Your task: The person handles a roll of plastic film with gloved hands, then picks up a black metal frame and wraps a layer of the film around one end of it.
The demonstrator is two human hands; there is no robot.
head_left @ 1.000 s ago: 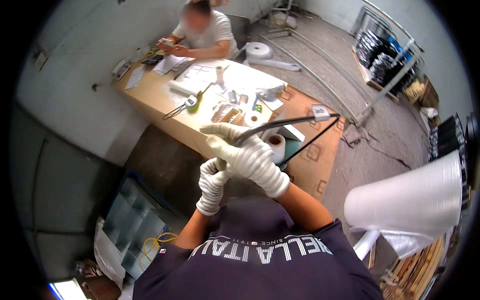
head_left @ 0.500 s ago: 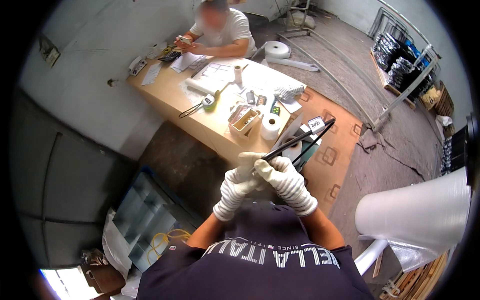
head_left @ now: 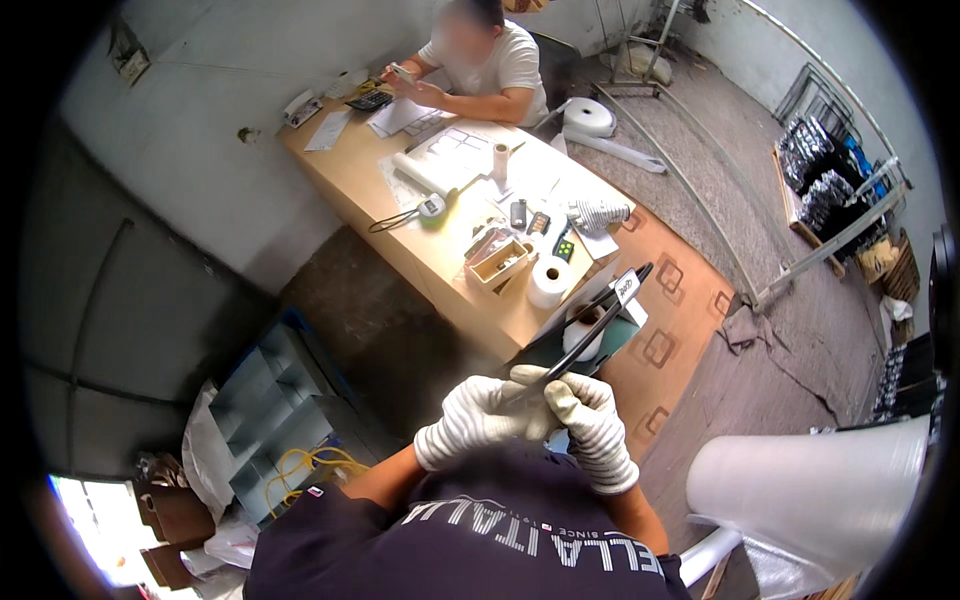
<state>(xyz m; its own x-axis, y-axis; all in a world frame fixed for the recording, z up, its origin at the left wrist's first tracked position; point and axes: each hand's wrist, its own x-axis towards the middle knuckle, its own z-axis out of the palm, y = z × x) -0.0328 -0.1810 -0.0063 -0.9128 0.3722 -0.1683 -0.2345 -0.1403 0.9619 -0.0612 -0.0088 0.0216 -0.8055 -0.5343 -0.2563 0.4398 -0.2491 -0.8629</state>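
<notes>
Both my hands wear white knitted gloves and are together in front of my chest. My right hand (head_left: 592,428) pinches a long, thin black strip (head_left: 588,338) near its lower end. My left hand (head_left: 468,424) is closed round the same end, its fingertips against those of the right; the end itself is hidden in the gloves. The strip slants up and away to the right, past the corner of the table. Near its far end sits a white label (head_left: 626,288) with dark print. A second black length shows beside it at that end.
A wooden table (head_left: 440,285) ahead bears a paper roll (head_left: 548,281), a small box (head_left: 500,265), a tape measure (head_left: 432,208) and papers. Behind it a person (head_left: 490,75) holds a phone. Bubble wrap (head_left: 810,480) stands right; a metal case (head_left: 270,410) lies left.
My view has shifted, so the table sits further right and lower. My hands have come down with the strip, which points up more steeply. Both hands keep hold of it.
</notes>
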